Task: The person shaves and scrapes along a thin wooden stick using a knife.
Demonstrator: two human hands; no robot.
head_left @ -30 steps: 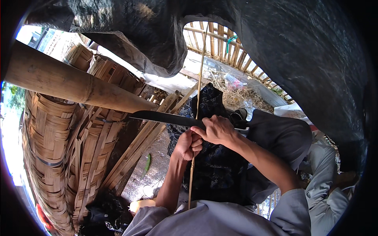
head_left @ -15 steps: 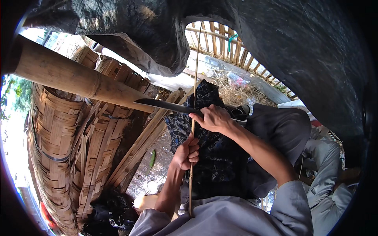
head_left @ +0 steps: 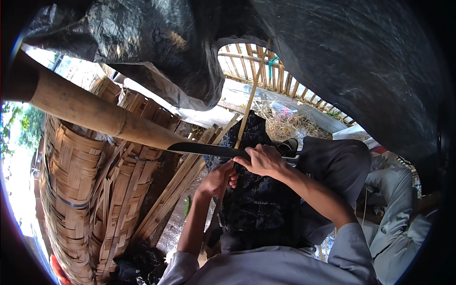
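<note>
My right hand is closed around the handle of a long dark-bladed knife, its blade pointing left. The blade lies across a thin bamboo strip, which runs far ahead of me and tilts right at its far end. Just below the blade, my left hand grips the same strip in a fist, close to my right thumb. The strip's near end passes down toward my left forearm. Under both hands, a dark patterned cloth covers my lap.
At left stand rolls of woven bamboo matting, with a thick bamboo pole slanting across them. Long bamboo slats lean beside my left arm. Black plastic sheeting hangs overhead. Another person's grey-clad leg is at right.
The strip has turned from nearly upright to slanting, its far end moving right. My left hand has come closer to the knife. The blade now lies more level, and the view has shifted slightly.
</note>
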